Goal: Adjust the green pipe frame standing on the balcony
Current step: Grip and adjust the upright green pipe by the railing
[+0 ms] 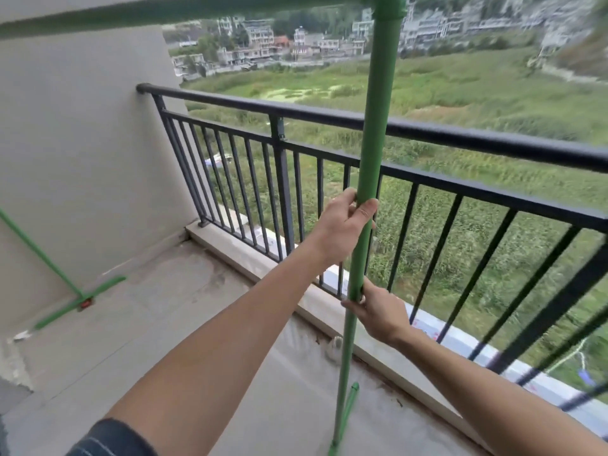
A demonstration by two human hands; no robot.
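Both hands — left hand (342, 225) above, right hand (378, 311) below — grip closed around the tall green plastic pipe frame's upright (371, 143); a hard shove could tip it toward the black metal railing (427, 130) — its foot looks narrow.

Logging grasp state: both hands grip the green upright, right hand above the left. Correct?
Not quite. In the head view both hands do grip the green upright, but the left hand is the upper one; the right hand holds lower down.

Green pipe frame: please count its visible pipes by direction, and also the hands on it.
Upright green pipes: 2, near and far
Top horizontal pipe: 1
Floor foot pipes: 2
Hands gripping: 2, left hand, right hand
Total: 7
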